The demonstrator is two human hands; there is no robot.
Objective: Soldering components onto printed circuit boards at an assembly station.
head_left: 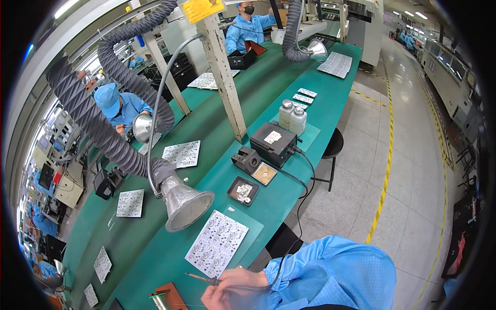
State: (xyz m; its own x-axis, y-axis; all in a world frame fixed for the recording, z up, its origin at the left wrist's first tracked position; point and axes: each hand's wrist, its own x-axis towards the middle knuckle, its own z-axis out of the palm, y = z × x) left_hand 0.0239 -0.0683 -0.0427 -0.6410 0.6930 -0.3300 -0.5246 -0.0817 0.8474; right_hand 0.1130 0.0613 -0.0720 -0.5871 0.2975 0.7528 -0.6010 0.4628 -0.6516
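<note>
At the lower edge we have our right hand point(243, 279) with the soldering iron point(213, 281) and our left hand point(214, 298), just below a sheet of circuit boards point(217, 243) overlapping a mat point(253, 231), with a spool point(163, 300) to their left. Farther up the bench point(281, 191) we find a dish point(251, 200), a sponge tray point(264, 174) beside an iron holder point(247, 160), a power box point(266, 147) and two bottles point(297, 123). Left of these, more sheets point(130, 203) lie beyond a hanging funnel point(187, 205); a stool point(334, 144) stands right of the bench.
</note>
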